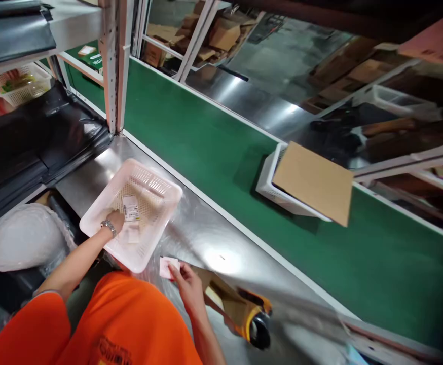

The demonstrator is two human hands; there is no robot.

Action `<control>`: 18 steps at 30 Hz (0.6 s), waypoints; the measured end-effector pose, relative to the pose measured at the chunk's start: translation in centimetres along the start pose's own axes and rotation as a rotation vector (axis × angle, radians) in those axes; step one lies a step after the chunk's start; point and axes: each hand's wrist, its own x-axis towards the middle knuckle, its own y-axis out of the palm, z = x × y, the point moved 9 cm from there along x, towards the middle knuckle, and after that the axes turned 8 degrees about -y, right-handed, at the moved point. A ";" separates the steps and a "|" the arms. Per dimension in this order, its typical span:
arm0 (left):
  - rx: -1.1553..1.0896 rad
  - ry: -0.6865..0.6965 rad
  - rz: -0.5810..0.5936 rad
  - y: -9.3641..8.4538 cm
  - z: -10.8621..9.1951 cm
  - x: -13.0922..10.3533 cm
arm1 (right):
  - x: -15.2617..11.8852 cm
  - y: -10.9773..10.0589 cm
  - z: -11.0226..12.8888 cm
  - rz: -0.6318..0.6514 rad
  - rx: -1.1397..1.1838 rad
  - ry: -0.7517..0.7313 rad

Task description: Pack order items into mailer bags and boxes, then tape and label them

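Note:
My left hand (pixel 115 221), with a metal-band watch (pixel 108 228) at the wrist, reaches into a pale pink plastic basket (pixel 160 183) on the metal table. Its fingers point down and are blurred, so their grip cannot be made out. Beside it in the basket lies a white printed label (pixel 131 208), with a smaller pale packet or slip (pixel 132 233) just below. Right of the basket, my right hand (pixel 188 285) pinches a small pinkish-white paper slip (pixel 167 267) between thumb and fingers, above the table.
Near my right forearm lies a yellow-and-black handheld device (pixel 257 324) beside an open brown carton (pixel 221 294). Beyond the metal table (pixel 202 228) runs a green conveyor belt (pixel 191 137), carrying a white basket (pixel 270 177) topped by cardboard (pixel 315 180). Black plastic bags (pixel 35 137) lie left, near a metal post (pixel 115 66).

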 end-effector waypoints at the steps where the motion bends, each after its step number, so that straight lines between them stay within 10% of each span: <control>1: -0.024 0.010 -0.008 -0.2 -0.1 -0.3 | -0.1 0.1 -0.1 0.006 0.010 0.014; 18: -1.161 0.248 0.150 -1.3 -7.6 -11.9 | -0.5 1.5 7.2 0.083 0.074 -0.265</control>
